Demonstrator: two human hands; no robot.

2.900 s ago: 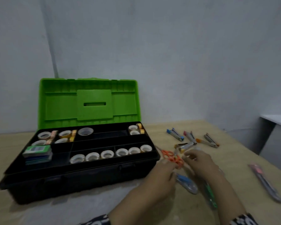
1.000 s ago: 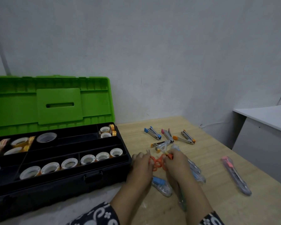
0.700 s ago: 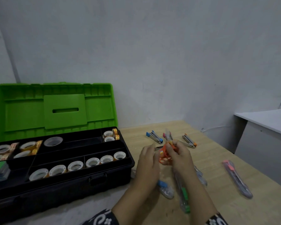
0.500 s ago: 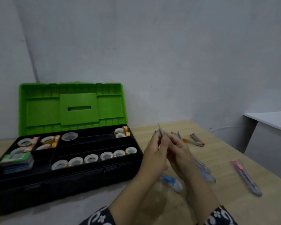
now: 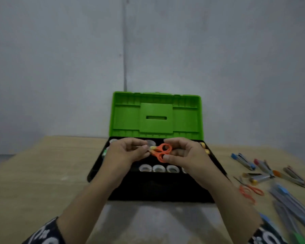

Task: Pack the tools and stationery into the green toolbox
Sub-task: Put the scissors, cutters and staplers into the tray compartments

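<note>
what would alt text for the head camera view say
Two hands, left hand and right hand, hold small orange-handled scissors above the open green-lidded black toolbox holding white tape rolls. Staplers and another orange scissors lie on the wooden table to the right.

Green toolbox lid (image 5: 156,118) over black tray (image 5: 158,189); orange scissors (image 5: 161,152); black-and-white patterned sleeves (image 5: 44,234)

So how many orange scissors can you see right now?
2. One pair of orange scissors is held by both hands over the open toolbox; the second pair lies on the table right of it. More may be hidden among the packets.
</note>
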